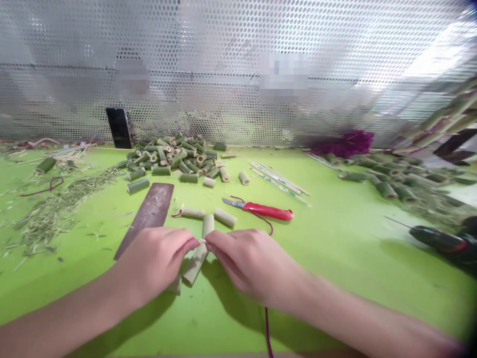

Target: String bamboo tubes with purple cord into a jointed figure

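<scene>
My left hand (154, 261) and my right hand (257, 266) meet at the middle of the table, fingers pinched. Between their fingertips runs a small pale strip (202, 241), too small to name surely; both hands grip it. Right under it lie a peeled bamboo tube (208, 224) and another pale tube (194, 267). Just beyond are a pale tube (193, 213) with a purple cord at its left end and a loose pale tube (225, 218). One more tube end (175, 286) shows partly beneath my left hand. A purple cord (267, 330) trails from under my right wrist.
A red-handled knife (268, 211) lies open, blade leftward. Left are a brown sanding strip (151, 209) and shavings (70, 199). Behind sit piled green bamboo tubes (179, 156), an upright phone (118, 128) and thin sticks (279, 181). A drill (443, 238) lies right.
</scene>
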`<state>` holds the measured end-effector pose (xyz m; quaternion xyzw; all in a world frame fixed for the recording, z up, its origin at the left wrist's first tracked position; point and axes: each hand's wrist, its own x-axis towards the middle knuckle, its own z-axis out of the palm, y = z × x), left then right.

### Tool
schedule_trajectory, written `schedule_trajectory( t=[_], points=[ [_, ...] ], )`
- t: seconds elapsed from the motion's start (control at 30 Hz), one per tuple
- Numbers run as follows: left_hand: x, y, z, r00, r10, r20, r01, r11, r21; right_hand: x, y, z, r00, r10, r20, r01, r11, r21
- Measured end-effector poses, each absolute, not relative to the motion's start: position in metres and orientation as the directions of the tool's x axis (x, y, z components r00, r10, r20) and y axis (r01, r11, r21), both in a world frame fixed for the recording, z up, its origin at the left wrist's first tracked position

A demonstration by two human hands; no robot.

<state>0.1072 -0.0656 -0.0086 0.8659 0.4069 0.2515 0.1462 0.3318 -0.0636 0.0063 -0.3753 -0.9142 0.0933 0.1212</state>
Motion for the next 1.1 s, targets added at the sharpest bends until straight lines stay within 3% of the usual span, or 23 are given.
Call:
schedule_trajectory(
  t=[0.07,0.13,0.2,0.27,0.33,0.4,0.5,0.6,0.83,1.1],
  points=[
    [0.107,-0.067,-0.01,0.585,0.632,0.508,0.598,-0.759,0.256,0.332,-0.068,0.006,-0.675,0.71,0.202,0.679,0.704,-0.207],
    [0.106,-0.067,-0.008,0.623,0.504,0.598,0.582,-0.809,0.075,0.332,-0.072,0.008,-0.668,0.705,0.239,0.674,0.709,-0.208],
    [0.104,-0.067,-0.005,0.652,0.453,0.608,0.576,-0.817,-0.008,0.332,-0.074,0.01,-0.663,0.7,0.265,0.648,0.714,-0.266],
    [0.103,-0.067,0.0,0.655,0.45,0.607,0.575,-0.818,-0.015,0.333,-0.073,0.01,-0.659,0.692,0.294,0.605,0.72,-0.339],
    [0.102,-0.067,0.003,0.635,0.468,0.615,0.559,-0.828,0.052,0.334,-0.07,0.009,-0.655,0.671,0.347,0.559,0.74,-0.374],
    [0.101,-0.067,0.005,0.597,0.555,0.579,0.53,-0.815,0.235,0.336,-0.067,0.008,-0.663,0.621,0.418,0.511,0.783,-0.354],
    [0.098,-0.067,0.008,0.526,0.794,0.305,0.503,-0.579,0.642,0.339,-0.063,0.008,-0.686,0.532,0.497,0.437,0.847,-0.303],
    [0.096,-0.066,0.011,0.457,0.888,0.046,0.465,-0.283,0.839,0.341,-0.062,0.009,-0.688,0.512,0.514,0.423,0.859,-0.29],
    [0.099,-0.068,0.01,0.434,0.899,-0.056,0.373,-0.123,0.92,0.34,-0.06,0.002,-0.716,0.491,0.495,0.448,0.868,-0.213],
    [0.096,-0.067,0.019,0.468,0.883,-0.022,0.398,-0.189,0.898,0.336,-0.062,0.004,-0.683,0.445,0.579,0.464,0.877,-0.126]
  ],
)
